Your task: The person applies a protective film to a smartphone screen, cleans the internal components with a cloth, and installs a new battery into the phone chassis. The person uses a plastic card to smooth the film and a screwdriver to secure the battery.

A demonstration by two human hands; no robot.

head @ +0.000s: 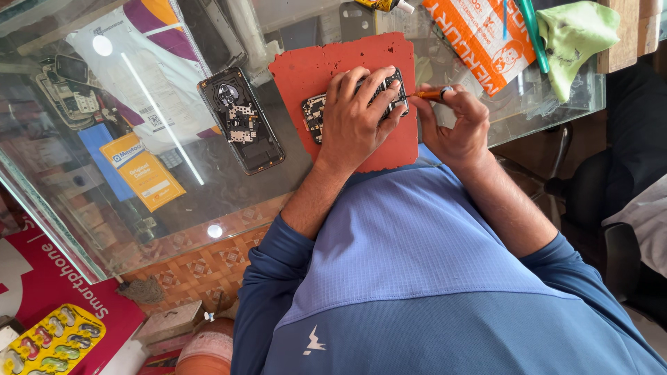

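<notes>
An opened phone body [314, 114] lies on a red work mat [313, 69] on the glass counter. My left hand [358, 114] presses down on it, covering most of it. My right hand [455, 125] grips a small orange-handled screwdriver [429, 93], its tip at the phone's right end. A second phone shell [241, 119] with exposed parts lies just left of the mat, apart from both hands.
An orange printed packet [479, 38], a green cloth [573, 35] and a green tool [533, 31] sit at the far right of the glass counter [208, 201]. Packets and phone parts show under the glass at left. A black chair [611, 201] stands to the right.
</notes>
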